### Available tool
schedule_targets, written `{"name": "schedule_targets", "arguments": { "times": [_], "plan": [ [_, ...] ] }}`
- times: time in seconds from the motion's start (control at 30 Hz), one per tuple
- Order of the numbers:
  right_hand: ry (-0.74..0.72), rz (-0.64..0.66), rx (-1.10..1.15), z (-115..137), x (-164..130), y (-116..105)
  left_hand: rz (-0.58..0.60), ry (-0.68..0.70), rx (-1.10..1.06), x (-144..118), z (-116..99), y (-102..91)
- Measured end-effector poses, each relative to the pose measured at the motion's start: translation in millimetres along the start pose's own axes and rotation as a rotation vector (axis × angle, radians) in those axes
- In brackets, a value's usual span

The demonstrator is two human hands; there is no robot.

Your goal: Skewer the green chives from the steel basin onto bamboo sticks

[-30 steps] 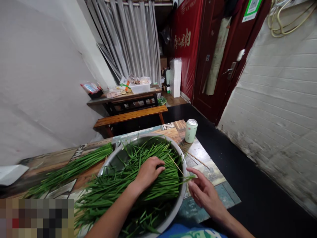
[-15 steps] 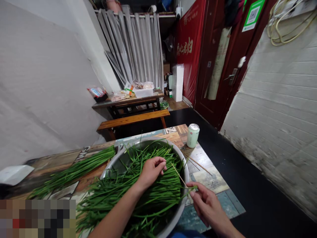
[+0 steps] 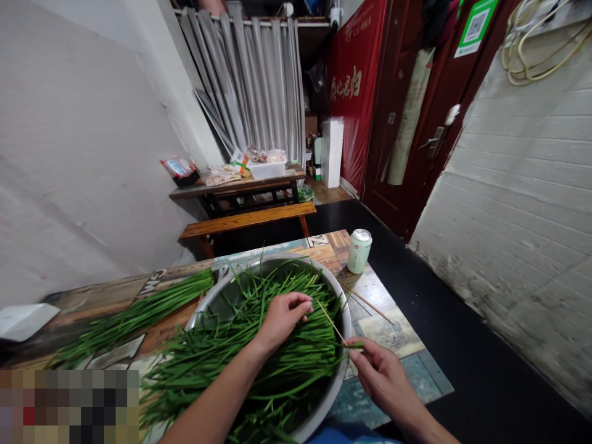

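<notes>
Pinched right grip [image 3: 370, 364] holds a skewer [image 3: 332, 322] over the chives [image 3: 277, 357]; left hand [image 3: 282, 317] curls closed on them.

Counter [image 3: 393, 345]: wooden top with printed, patchwork-coloured panels. Resting on it: large metal basin [image 3: 340, 370] heaped with green chives; loose chive bundle [image 3: 134, 317] to the basin's left; pale green drink can [image 3: 359, 251] upright at the far corner; thin wooden skewer [image 3: 372, 306] beside the basin; white sheet [image 3: 23, 320] at the left edge.
</notes>
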State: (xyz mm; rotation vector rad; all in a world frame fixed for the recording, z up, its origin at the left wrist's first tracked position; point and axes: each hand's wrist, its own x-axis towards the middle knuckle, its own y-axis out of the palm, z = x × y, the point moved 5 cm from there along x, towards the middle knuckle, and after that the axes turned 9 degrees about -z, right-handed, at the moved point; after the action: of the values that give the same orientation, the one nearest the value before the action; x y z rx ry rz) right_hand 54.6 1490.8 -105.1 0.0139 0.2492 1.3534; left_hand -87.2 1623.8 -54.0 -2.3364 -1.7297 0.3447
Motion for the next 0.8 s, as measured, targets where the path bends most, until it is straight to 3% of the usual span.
{"name": "schedule_targets", "arguments": {
  "times": [0.4, 0.8],
  "plan": [
    [0.023, 0.012, 0.013, 0.5, -2.1, 4.1, -0.017, 0.032, -0.045, -3.5, -2.3, -0.6],
    [0.006, 0.012, 0.002, 1.2, -4.8, 5.3, -0.059, 0.154, 0.031, -5.5, -4.1, -1.6]
  ]
}}
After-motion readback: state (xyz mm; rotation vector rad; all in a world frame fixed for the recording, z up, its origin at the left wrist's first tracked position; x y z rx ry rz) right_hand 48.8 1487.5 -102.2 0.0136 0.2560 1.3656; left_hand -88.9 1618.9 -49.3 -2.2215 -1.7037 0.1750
